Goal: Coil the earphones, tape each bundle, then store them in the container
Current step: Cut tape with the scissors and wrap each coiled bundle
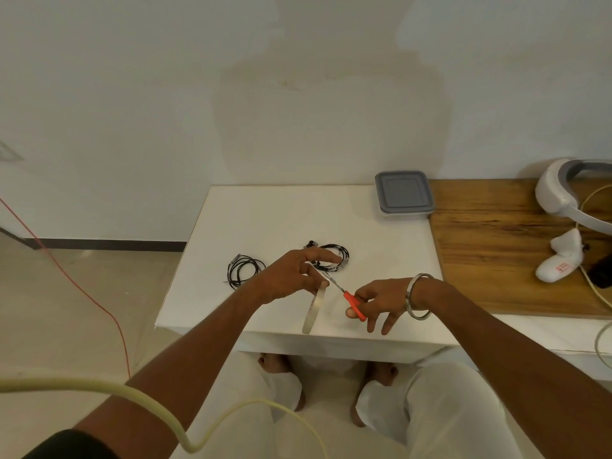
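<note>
Table top [281,220] matt white; side board [490,246] rough-grained wood; container [404,193] lid grey plastic; scissors [347,298] steel blades, orange plastic handles; bangle [418,294] shiny metal.

1. Left hand [291,276] pinches a strip pulled off the tape roll [314,308], roll dangling below it.
2. Right hand [381,301] grips orange-handled scissors [347,298], blades up at the strip.
3. Two coiled black earphones [243,270] [332,258] sit on the white table [271,220].
4. Grey-lidded container [404,195] is at the far right corner.
</note>
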`<state>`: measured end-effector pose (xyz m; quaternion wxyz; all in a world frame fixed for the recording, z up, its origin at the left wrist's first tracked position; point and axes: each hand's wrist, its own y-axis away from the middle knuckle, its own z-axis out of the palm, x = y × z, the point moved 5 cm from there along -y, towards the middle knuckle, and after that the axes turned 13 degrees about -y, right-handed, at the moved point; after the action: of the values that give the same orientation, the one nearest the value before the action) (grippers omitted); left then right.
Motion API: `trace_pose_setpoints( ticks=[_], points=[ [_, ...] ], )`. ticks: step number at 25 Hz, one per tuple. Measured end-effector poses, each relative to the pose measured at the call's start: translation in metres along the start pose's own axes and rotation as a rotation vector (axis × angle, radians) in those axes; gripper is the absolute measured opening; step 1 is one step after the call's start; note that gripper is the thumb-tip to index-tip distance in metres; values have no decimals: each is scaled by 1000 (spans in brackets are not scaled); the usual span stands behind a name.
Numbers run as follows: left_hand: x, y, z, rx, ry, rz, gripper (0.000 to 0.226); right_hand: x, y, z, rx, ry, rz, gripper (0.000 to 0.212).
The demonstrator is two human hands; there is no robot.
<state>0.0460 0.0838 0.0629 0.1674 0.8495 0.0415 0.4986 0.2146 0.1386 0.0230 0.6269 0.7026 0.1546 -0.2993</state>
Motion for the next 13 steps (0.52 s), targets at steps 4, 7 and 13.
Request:
trace_pose_setpoints(
  ticks=[4,7,13],
  points=[
    [3,1,1,-28,4,2,49,-7,1,1,1,73,-48,51],
    [3,1,0,-19,21,3,49,-8,-1,-4,48,160,-91,47],
    [-6,1,-4,37,100,-24,58,7,0,-31,289,178,-225,27]
  ],
)
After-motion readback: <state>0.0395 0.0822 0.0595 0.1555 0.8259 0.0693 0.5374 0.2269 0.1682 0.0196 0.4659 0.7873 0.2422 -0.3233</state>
